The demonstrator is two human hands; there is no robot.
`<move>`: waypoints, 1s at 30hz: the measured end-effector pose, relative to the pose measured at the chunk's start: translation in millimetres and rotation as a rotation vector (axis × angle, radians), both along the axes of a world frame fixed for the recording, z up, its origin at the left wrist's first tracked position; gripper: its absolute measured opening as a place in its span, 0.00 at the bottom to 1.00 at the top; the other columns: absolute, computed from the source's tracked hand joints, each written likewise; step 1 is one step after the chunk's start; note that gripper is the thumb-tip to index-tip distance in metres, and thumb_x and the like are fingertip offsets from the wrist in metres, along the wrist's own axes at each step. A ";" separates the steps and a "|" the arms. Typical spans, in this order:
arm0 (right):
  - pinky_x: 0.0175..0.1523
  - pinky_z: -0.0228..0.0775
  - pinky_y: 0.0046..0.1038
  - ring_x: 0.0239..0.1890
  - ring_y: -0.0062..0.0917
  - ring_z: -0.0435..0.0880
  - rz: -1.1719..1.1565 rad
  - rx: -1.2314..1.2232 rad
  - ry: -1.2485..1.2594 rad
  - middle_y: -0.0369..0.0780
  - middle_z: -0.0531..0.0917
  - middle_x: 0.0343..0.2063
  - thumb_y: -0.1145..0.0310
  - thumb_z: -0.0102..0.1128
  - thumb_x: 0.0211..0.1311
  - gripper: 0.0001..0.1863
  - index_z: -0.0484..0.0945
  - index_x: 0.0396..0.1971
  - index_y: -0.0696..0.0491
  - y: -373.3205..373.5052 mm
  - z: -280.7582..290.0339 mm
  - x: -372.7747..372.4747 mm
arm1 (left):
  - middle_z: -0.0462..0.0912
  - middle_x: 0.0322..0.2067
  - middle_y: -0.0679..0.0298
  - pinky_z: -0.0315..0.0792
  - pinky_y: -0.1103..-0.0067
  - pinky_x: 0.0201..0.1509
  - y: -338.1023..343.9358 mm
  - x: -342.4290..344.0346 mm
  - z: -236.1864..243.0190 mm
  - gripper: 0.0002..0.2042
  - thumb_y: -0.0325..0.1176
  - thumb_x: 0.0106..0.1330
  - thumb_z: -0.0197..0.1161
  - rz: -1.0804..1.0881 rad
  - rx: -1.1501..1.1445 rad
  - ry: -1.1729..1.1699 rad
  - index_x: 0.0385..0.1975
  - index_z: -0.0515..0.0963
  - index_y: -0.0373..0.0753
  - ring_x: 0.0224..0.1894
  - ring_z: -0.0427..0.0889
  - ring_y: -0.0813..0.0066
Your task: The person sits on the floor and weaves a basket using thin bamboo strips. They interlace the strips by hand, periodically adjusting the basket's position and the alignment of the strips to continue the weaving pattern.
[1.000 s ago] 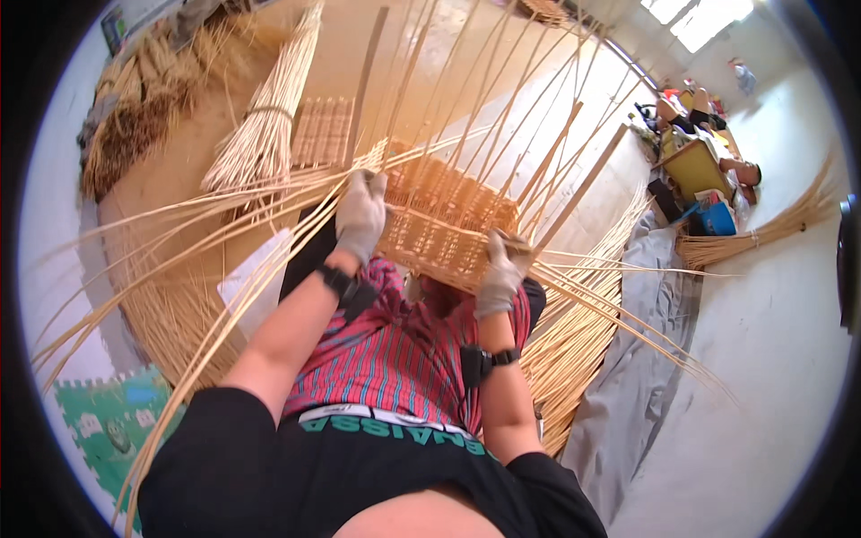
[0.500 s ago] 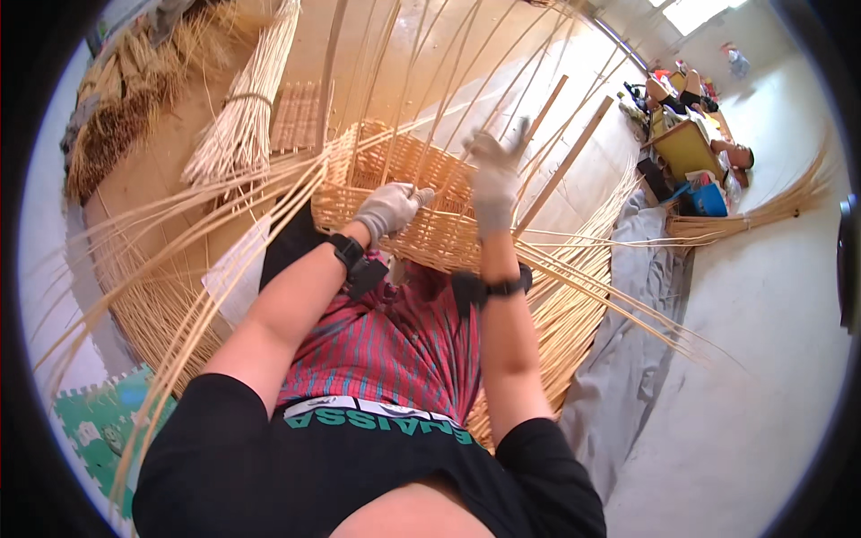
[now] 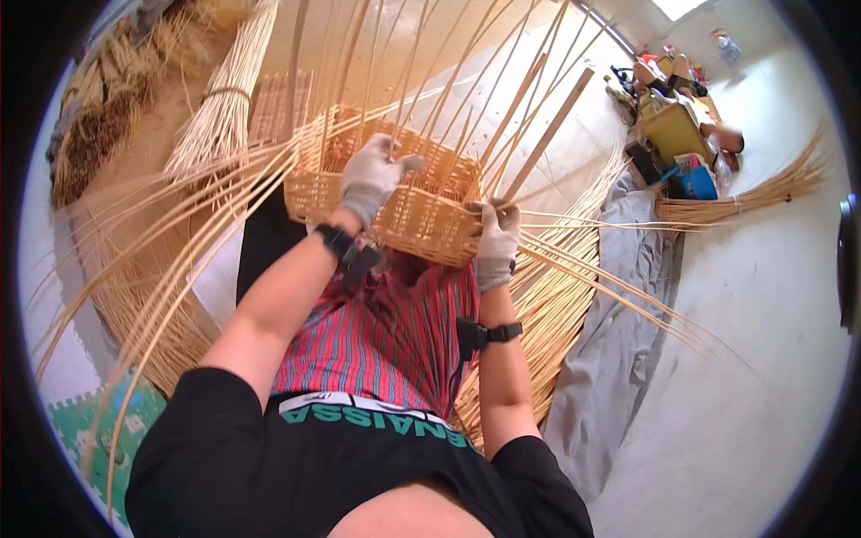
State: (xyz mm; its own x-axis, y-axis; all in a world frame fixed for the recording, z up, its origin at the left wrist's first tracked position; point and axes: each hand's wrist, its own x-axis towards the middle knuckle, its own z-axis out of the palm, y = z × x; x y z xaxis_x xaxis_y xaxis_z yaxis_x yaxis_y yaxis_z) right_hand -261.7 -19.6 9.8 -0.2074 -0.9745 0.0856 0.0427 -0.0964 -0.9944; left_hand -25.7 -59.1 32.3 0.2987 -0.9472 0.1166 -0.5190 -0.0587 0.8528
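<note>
A rectangular wicker basket sits tilted above my lap, its upright stakes still long and fanned out over the far side. My left hand, in a pale work glove, lies over the near wall's rim; the thumb stands apart from the fingers, and I see nothing held. At the near right corner, my gloved right hand is closed round the basket wall, close to the loose weaving canes. Long loose canes trail leftward from the basket's left end. Two flat wooden sticks rise by its right end.
A tied cane bundle lies far left, near darker straw bundles. Cane strips and a grey cloth spread to my right. Beyond are another tied bundle, a blue container and a person.
My right hand has come down from above the basket onto its right corner. My left hand has lifted slightly, its thumb now apart. In the picture the basket sits farther left.
</note>
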 end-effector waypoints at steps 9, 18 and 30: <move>0.49 0.80 0.26 0.48 0.27 0.84 -0.047 -0.103 0.075 0.46 0.83 0.51 0.83 0.58 0.67 0.13 0.72 0.48 0.52 -13.1 -8.3 -8.4 | 0.84 0.50 0.49 0.74 0.64 0.61 3.7 -57.7 -38.0 0.18 0.44 0.77 0.54 -0.543 0.126 -0.024 0.54 0.76 0.37 0.56 0.81 0.48; 0.32 0.78 0.24 0.36 0.26 0.83 0.017 -0.372 0.048 0.40 0.82 0.35 0.74 0.51 0.75 0.25 0.61 0.68 0.54 -39.8 61.3 -6.5 | 0.85 0.35 0.56 0.75 0.70 0.48 7.2 -65.7 -20.2 0.15 0.42 0.72 0.63 -0.476 0.244 0.227 0.44 0.77 0.35 0.39 0.82 0.65; 0.55 0.79 0.40 0.49 0.44 0.86 0.007 -0.257 1.246 0.49 0.77 0.60 0.65 0.65 0.63 0.35 0.66 0.70 0.49 9.9 -3.2 -9.1 | 0.80 0.53 0.57 0.79 0.76 0.42 61.2 -5.2 -28.3 0.21 0.25 0.68 0.65 -0.520 -0.076 0.318 0.61 0.71 0.36 0.37 0.83 0.73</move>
